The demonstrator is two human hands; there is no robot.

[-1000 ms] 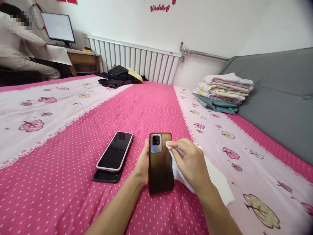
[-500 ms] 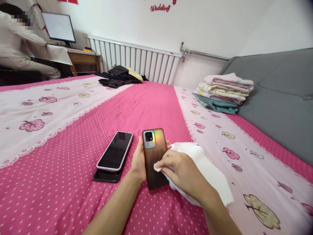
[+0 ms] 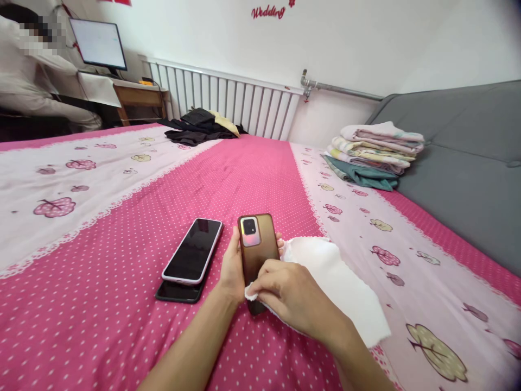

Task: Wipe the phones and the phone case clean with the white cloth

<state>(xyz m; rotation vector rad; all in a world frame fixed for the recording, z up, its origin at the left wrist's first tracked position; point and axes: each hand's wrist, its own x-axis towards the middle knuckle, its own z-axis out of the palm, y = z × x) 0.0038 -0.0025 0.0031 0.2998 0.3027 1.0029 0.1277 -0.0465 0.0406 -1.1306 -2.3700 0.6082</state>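
My left hand [image 3: 233,271] is wrapped round a smartphone [image 3: 260,239] in a translucent brownish case, its back and camera block facing me. Some of that hand's fingertips show past the phone's right edge. Pinched in my right hand [image 3: 288,293] is a corner of a white cloth [image 3: 342,277], pressed against the lower left part of the phone's back. The rest of the cloth spreads out behind my right hand on the bed. Left of my hands, a phone with a pale rim [image 3: 193,251] lies screen up on top of a black phone [image 3: 179,292].
Pink dotted bedding [image 3: 252,179] lies under everything. Folded linens [image 3: 374,155] are stacked by the grey headboard [image 3: 459,157]. Dark clothes [image 3: 199,127] lie at the far edge before a radiator [image 3: 228,98]. A person [image 3: 28,81] sits at a desk with a monitor [image 3: 99,43].
My right hand has slid the cloth's corner down and left across the phone's back. The left hand still holds the phone, turned very slightly. The two stacked phones have not moved.
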